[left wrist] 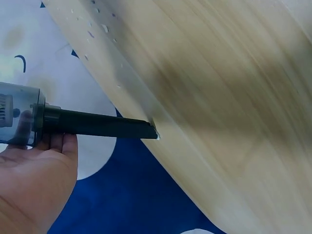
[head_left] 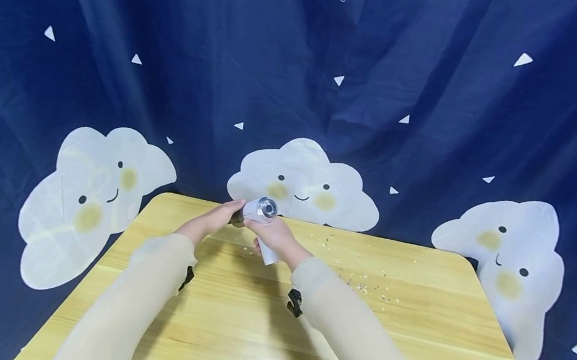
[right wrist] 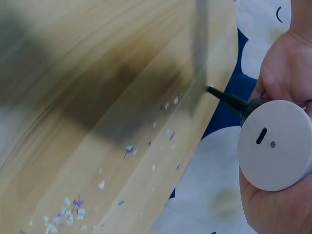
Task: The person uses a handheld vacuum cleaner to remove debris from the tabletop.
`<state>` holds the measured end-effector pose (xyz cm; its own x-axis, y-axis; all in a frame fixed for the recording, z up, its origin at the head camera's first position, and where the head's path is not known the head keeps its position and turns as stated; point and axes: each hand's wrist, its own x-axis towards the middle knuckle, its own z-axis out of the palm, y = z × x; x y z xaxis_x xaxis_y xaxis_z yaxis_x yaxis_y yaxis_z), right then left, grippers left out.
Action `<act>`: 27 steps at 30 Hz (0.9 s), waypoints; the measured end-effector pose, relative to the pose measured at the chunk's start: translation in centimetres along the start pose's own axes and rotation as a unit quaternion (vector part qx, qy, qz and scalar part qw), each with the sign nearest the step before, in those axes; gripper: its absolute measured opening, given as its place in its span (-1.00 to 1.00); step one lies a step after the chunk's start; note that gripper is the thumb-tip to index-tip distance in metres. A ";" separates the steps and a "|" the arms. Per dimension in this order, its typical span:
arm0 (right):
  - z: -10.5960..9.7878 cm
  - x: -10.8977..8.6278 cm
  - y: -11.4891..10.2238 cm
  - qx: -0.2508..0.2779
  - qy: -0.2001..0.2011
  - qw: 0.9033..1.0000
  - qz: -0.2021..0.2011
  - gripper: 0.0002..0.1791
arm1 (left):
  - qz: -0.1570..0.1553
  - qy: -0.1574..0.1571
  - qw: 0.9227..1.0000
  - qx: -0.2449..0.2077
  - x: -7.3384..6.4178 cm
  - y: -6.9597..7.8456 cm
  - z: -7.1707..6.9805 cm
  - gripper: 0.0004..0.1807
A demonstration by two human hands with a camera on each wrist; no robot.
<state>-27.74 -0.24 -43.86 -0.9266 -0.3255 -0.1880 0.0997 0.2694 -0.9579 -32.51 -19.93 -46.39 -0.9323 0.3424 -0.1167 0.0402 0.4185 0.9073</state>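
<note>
Both hands hold a white handheld vacuum cleaner (head_left: 254,211) over the table's far edge. My right hand (head_left: 276,234) grips its white handle, whose round end (right wrist: 275,156) faces the right wrist camera. In the left wrist view, my left hand (left wrist: 41,178) holds the clear dust cup (left wrist: 24,97) from below, its fingers at the base of the black nozzle (left wrist: 97,123). The nozzle's tip is at the tabletop near the edge; whether it touches, I cannot tell. Small white and purple paper scraps (right wrist: 68,214) lie scattered on the wood.
The wooden table (head_left: 231,326) has rounded far corners. More scraps (head_left: 362,284) are spread over its right half and along the far edge. Behind it hangs a dark blue curtain (head_left: 216,67) with white clouds and triangles.
</note>
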 end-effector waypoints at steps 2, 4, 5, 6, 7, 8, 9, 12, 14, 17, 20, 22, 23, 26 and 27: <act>-0.5 -0.1 0.0 0.001 -0.004 1.000 0.005 -0.62 | -0.002 -0.005 1.000 -0.001 0.1 0.2 0.3 -0.41; -1.0 -0.3 -0.2 -0.006 -0.007 1.000 0.010 -0.61 | -0.004 -0.009 1.000 -0.003 0.3 0.4 0.6 -0.40; -1.2 -0.4 -0.3 -0.010 -0.007 1.000 0.012 -0.61 | -0.006 -0.009 1.000 -0.005 0.4 0.5 0.7 -0.40; -1.5 -0.5 -0.3 -0.013 -0.008 1.000 0.013 -0.61 | -0.006 -0.010 1.000 -0.007 0.5 0.6 0.8 -0.40; -1.7 -0.6 -0.4 -0.016 -0.009 1.000 0.016 -0.61 | -0.007 -0.011 1.000 -0.008 0.5 0.8 1.0 -0.40; -1.9 -0.6 -0.6 -0.020 -0.011 1.000 0.016 -0.61 | -0.006 -0.012 1.000 -0.008 0.6 0.8 1.1 -0.40; -2.2 -0.7 -0.7 -0.026 -0.012 0.999 0.015 -0.61 | -0.005 -0.011 1.000 -0.008 0.7 0.9 1.2 -0.40; -2.8 -0.9 -0.9 -0.049 -0.012 0.999 0.010 -0.60 | 0.002 -0.018 1.000 -0.016 0.9 1.1 1.6 -0.39; -3.0 -1.0 -1.1 -0.066 -0.009 0.998 0.009 -0.59 | 0.006 -0.020 1.000 -0.022 1.0 1.3 1.8 -0.39; -3.3 -0.9 -1.3 -0.086 -0.003 0.996 0.013 -0.58 | 0.007 -0.016 0.999 -0.032 1.1 1.5 2.0 -0.40; -3.5 -0.9 -1.5 -0.090 -0.005 0.996 0.013 -0.56 | 0.007 -0.010 0.999 -0.042 1.2 1.6 2.3 -0.41; -3.6 -0.9 -1.5 -0.087 -0.012 0.996 0.009 -0.54 | 0.005 -0.005 0.999 -0.040 1.2 1.7 2.4 -0.41; -3.7 -0.9 -1.5 -0.086 -0.015 0.996 0.008 -0.54 | 0.005 -0.006 0.999 -0.041 1.3 1.7 2.4 -0.41; -4.2 -1.0 -1.5 -0.085 -0.020 0.996 0.003 -0.51 | 0.006 -0.008 0.999 -0.040 1.4 1.8 2.7 -0.42; -4.3 -1.0 -1.5 -0.083 -0.023 0.996 0.003 -0.51 | 0.007 -0.009 0.999 -0.039 1.4 1.9 2.8 -0.42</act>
<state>-28.48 3.62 -41.33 -0.9082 -0.3634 -0.2075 0.0411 0.4159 -0.9085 -32.76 -16.35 -45.98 -0.9254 0.3623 -0.1109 0.0237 0.3473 0.9374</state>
